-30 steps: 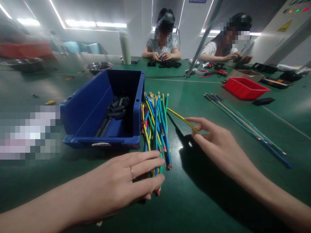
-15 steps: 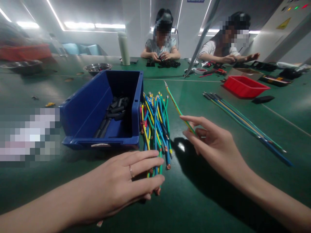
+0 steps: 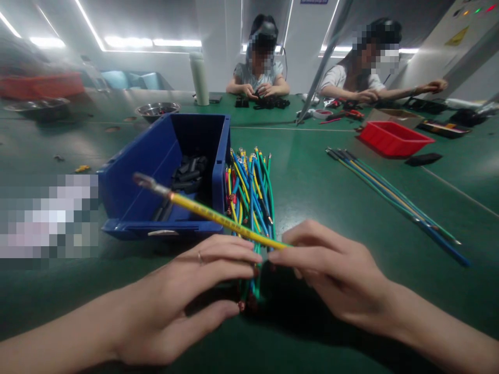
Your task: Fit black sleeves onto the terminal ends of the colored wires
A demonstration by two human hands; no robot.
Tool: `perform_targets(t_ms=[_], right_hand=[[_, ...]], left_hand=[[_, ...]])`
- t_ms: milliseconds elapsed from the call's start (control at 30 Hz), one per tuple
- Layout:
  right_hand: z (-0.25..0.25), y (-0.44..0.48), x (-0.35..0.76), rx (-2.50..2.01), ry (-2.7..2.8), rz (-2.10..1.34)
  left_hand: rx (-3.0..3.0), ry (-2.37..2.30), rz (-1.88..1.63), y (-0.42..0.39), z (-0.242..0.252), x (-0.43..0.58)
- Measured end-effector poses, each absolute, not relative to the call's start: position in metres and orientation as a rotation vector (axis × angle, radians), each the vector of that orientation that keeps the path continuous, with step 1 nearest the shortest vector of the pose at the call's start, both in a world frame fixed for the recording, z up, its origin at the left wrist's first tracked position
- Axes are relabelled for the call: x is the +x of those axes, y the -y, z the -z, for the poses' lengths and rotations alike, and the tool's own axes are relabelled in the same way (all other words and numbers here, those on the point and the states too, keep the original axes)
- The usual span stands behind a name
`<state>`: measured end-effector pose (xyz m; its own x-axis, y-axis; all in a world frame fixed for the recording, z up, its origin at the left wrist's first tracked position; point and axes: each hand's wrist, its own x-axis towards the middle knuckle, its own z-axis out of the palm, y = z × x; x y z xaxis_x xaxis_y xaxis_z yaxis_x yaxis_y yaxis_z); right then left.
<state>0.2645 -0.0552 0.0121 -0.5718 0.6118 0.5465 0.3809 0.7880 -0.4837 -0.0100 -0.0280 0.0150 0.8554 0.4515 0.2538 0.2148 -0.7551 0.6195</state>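
Observation:
In the head view, my right hand (image 3: 331, 270) pinches the end of a short yellow cable (image 3: 222, 221). The cable slants up and left, and its metal lug hangs over the blue bin (image 3: 128, 195). My left hand (image 3: 183, 296) lies over the near end of a pile of cut cables (image 3: 251, 192), thumb and fingers apart, fingertips at the wires. Yellow, blue and green cables make up the pile, some showing bare copper ends. Black sleeve-like pieces (image 3: 191, 174) lie inside the bin, left of the pile.
On the right lie several long cables (image 3: 405, 205), with a red tray (image 3: 393, 139) beyond them. A metal bowl (image 3: 158, 110) and a pale bottle (image 3: 199, 80) stand behind the bin. Two people (image 3: 257, 72) work across the green table (image 3: 312, 171).
My right hand has come left and nearer, swinging the cable's lug end leftward across the bin. My left thumb has spread from the fingers. One co-worker's arm reaches farther right.

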Motion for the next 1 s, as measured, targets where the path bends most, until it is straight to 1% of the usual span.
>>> perform_targets(t_ms=[100, 233, 333, 667, 867, 1000], right_hand=[[-0.006, 0.056, 0.266, -0.757, 2.373, -0.321], [-0.005, 0.057, 0.265, -0.814, 2.418, -0.355], [-0.004, 0.058, 0.263, -0.831, 2.419, -0.357], [-0.005, 0.058, 0.265, -0.783, 2.608, -0.213], [-0.004, 0.056, 0.261, -0.797, 2.603, -0.028], [-0.004, 0.057, 0.259, -0.846, 2.641, 0.004]], left_hand=[[2.312, -0.666, -0.641, 0.029, -0.013, -0.016], [2.032, -0.680, -0.731, 0.028, -0.010, -0.014], [1.998, -0.685, -0.804, 0.026, -0.010, -0.010], [2.117, -0.693, -0.502, 0.022, -0.015, -0.013], [2.071, -0.571, -0.606, 0.024, -0.017, -0.008], [2.055, -0.466, -0.654, 0.029, -0.019, -0.005]])
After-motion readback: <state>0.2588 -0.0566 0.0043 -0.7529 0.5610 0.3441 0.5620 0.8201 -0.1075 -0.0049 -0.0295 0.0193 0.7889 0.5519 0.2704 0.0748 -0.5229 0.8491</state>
